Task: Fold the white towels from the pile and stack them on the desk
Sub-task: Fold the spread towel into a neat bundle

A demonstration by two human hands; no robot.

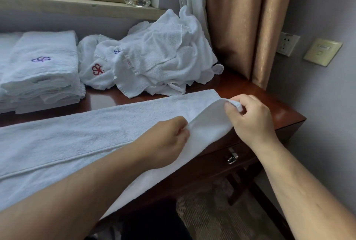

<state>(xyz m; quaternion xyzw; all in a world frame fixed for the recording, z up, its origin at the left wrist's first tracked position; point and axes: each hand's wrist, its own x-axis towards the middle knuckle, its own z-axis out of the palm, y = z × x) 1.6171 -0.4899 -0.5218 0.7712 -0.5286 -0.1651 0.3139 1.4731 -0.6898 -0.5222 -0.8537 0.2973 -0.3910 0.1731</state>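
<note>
- Pinching the right end of the towel point(92, 135), the left hand point(165, 143) had its fingers curled tight on the near corner of that end, at the bench's front edge.
- The right hand point(250, 116) was curled too, thumb and fingers gripping the far corner of the same end, which was lifted slightly off the bench point(256, 95).
- Between the two hands, the towel's short edge rose in a soft arc, its underside showing.
- The towel lay lengthwise across the front of the bench, stretching left past the picture's edge, with its near long side hanging over the front edge.
- The pile point(159, 57) of loose white towels sat behind the towel, toward the back right of the bench, beside the curtain point(240, 28); one piece carried a red emblem, another a small label.
- The stack point(44, 70) of folded towels stood at the back left, just beside the pile, with a purple emblem on its top towel.
- A drawer pull point(232, 158) showed on the bench front below the right hand.
- A window sill point(77, 7) ran behind the bench, and a socket point(288, 43) and a switch plate point(322, 52) were on the wall to the right.
</note>
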